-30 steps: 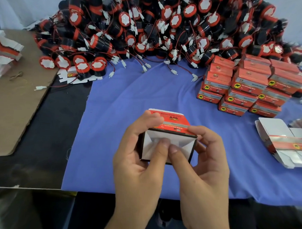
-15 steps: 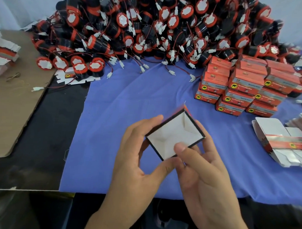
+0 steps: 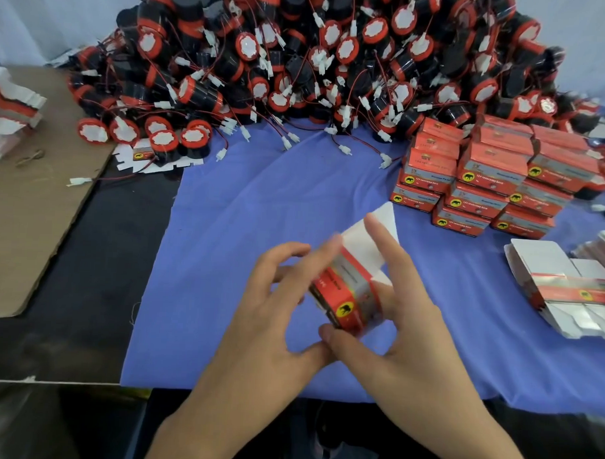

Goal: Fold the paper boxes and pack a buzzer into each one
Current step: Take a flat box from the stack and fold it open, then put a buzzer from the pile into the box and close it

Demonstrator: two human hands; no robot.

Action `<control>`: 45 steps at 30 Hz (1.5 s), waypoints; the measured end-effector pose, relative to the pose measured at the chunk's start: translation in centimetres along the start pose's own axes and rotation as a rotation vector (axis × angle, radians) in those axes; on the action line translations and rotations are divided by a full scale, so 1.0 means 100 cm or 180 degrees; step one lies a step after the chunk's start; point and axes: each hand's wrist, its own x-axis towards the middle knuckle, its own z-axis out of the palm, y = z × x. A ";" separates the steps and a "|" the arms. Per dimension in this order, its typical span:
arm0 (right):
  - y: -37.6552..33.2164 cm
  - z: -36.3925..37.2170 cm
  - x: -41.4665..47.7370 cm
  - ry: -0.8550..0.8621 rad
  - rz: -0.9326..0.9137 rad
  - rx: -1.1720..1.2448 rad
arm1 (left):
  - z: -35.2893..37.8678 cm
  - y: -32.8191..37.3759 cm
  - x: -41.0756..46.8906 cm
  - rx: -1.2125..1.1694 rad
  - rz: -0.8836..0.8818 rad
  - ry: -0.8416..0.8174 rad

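Observation:
A small red and grey paper box [image 3: 348,292] with a yellow logo is held above the blue cloth [image 3: 259,234], its white flaps [image 3: 373,231] standing open at the far end. My right hand [image 3: 404,322] grips it from the right, thumb under the near corner. My left hand [image 3: 271,310] touches its left side with blurred, spread fingers. A big heap of black and red buzzers [image 3: 317,58] with white plugs lies at the back. Whether anything is inside the box is hidden.
Folded, closed boxes [image 3: 491,177] are stacked at the right. Flat unfolded boxes [image 3: 566,293] lie at the far right edge. Brown cardboard [image 3: 27,213] covers the left, with a stack of flat boxes [image 3: 10,112] on it. The table's front edge runs just below my hands.
The box has been turned over: its closed white bottom faced me before, now its printed side faces me and the open flaps point away. Both hands shifted round it.

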 end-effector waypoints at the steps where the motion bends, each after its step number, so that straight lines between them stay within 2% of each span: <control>1: -0.001 0.001 0.001 -0.0016 -0.0100 -0.0358 | 0.001 -0.003 0.001 -0.0005 0.0070 0.0020; 3: -0.002 0.002 0.001 0.0226 -0.0377 -0.0945 | 0.006 -0.008 -0.001 -0.0381 -0.0054 0.0223; 4: 0.000 0.003 0.000 0.0449 -0.0467 -0.0961 | 0.008 -0.011 -0.002 -0.0658 -0.0197 0.0381; 6: 0.006 0.005 -0.001 0.0943 -0.0331 -0.0429 | 0.013 -0.017 -0.005 -0.1335 -0.0438 0.0645; 9: 0.024 0.015 0.001 0.0908 0.0226 0.1019 | 0.022 -0.025 -0.003 -0.2004 -0.0505 0.0707; 11: 0.039 0.021 0.004 0.0866 0.0272 0.0890 | 0.024 -0.035 -0.002 -0.1808 -0.0625 0.0622; 14: 0.065 0.026 0.007 0.0956 0.0426 0.0342 | 0.024 -0.059 0.001 -0.0114 -0.0898 0.0483; 16: 0.081 0.029 0.007 0.0989 0.0627 0.0212 | 0.029 -0.069 -0.002 0.0473 -0.0884 0.0454; 22: 0.100 0.031 0.001 0.0856 0.0732 0.0309 | 0.036 -0.066 -0.009 0.0569 -0.0978 0.0611; 24: 0.103 0.027 -0.003 0.0777 0.0761 0.0545 | 0.031 -0.062 -0.011 0.0435 -0.1094 0.0506; 27: 0.104 0.014 -0.001 0.0848 0.0886 0.0717 | 0.011 -0.063 -0.008 0.0089 -0.1384 0.0074; 30: 0.105 -0.004 0.019 0.1015 0.1530 0.1832 | -0.013 -0.066 0.008 -0.0331 -0.1556 0.0074; 32: 0.104 -0.016 0.039 0.0913 0.1676 0.2422 | -0.024 -0.069 0.024 -0.0677 -0.1510 0.0279; 34: 0.101 -0.021 0.066 0.0726 0.1610 0.2519 | -0.028 -0.070 0.048 -0.1088 -0.1556 0.0434; 39: 0.097 -0.003 0.163 0.0117 0.1615 0.2349 | -0.017 -0.089 0.133 -0.1680 -0.1792 0.0854; 42: 0.094 0.024 0.227 -0.0235 0.1516 0.2183 | -0.008 -0.112 0.191 -0.1716 -0.1871 0.1096; 45: 0.099 0.054 0.294 -0.0328 0.1392 0.1724 | -0.009 -0.135 0.247 -0.1609 -0.1981 0.1405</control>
